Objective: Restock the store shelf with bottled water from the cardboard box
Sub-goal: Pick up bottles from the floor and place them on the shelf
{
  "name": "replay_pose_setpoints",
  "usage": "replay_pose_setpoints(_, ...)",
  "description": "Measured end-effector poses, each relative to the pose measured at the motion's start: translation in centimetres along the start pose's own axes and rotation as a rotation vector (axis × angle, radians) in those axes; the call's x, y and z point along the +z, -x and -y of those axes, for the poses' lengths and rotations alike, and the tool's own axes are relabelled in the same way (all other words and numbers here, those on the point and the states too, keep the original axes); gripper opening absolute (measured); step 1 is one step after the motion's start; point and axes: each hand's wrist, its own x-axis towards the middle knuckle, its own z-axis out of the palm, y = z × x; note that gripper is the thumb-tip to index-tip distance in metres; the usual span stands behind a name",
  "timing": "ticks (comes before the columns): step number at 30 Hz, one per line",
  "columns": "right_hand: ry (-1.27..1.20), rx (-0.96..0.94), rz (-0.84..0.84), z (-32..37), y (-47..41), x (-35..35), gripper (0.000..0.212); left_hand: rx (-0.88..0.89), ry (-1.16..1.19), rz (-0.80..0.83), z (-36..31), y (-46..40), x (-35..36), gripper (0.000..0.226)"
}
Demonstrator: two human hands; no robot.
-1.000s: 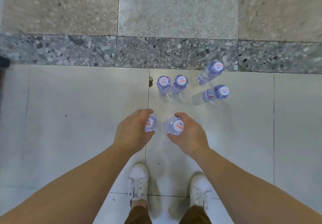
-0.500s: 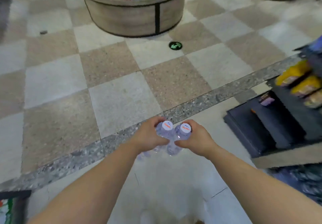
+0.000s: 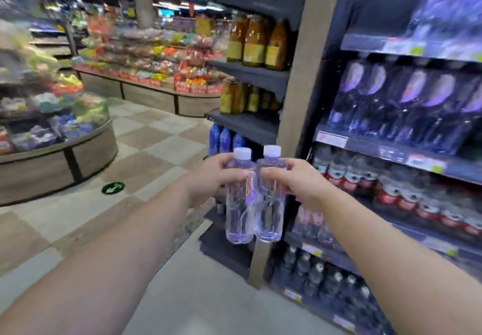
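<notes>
Item, left to right: left hand [image 3: 212, 175] grips left water bottle [image 3: 240, 199] by its shoulder; right hand [image 3: 297, 179] grips right water bottle [image 3: 270, 196] likewise. I judge the pair are held upright and touching for one carry to the store shelf [image 3: 391, 149] at right. Both forearms reach forward, hands level.

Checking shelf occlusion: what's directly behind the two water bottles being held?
Behind the left bottle and right bottle: the shelf unit's wooden upright, dark shelf edges and blue bottles. The stretch of upright and lower shelves behind the bottles and the hands is hidden.
</notes>
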Motion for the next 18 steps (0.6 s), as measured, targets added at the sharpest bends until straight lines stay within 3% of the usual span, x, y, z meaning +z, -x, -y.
replay_pose_setpoints(3, -0.054, -0.012, -0.154, 0.6, 5.1, -9.0, 0.014, 0.041, 0.112, 0.107, -2.3, -3.8, 10.1, 0.016)
replay_pose_setpoints(8, -0.138, 0.002, -0.395, 1.4, 11.7, -20.9, 0.036, 0.087, 0.225, 0.263, -6.2, -9.1, 24.0, 0.054)
replay_pose_setpoints(12, -0.102, 0.0, -0.523, 2.2, 14.3, -28.6, 0.051, 0.124, 0.28, 0.363, -9.4, -14.0, 31.9, 0.046)
replay_pose_setpoints(14, -0.145, 0.012, -0.54, 2.9, 15.0, -32.3, 0.047, 0.152, 0.263, 0.389, -11.1, -16.3, 35.2, 0.048)
replay_pose_setpoints(17, -0.249, -0.005, -0.415, 4.5, 15.2, -37.4, 0.014, 0.219, 0.212, 0.399, -13.7, -19.8, 38.6, 0.055)
replay_pose_setpoints(18, -0.233, -0.024, -0.401, 4.8, 14.9, -39.1, 0.015, 0.256, 0.176, 0.406, -14.6, -21.0, 39.3, 0.058)
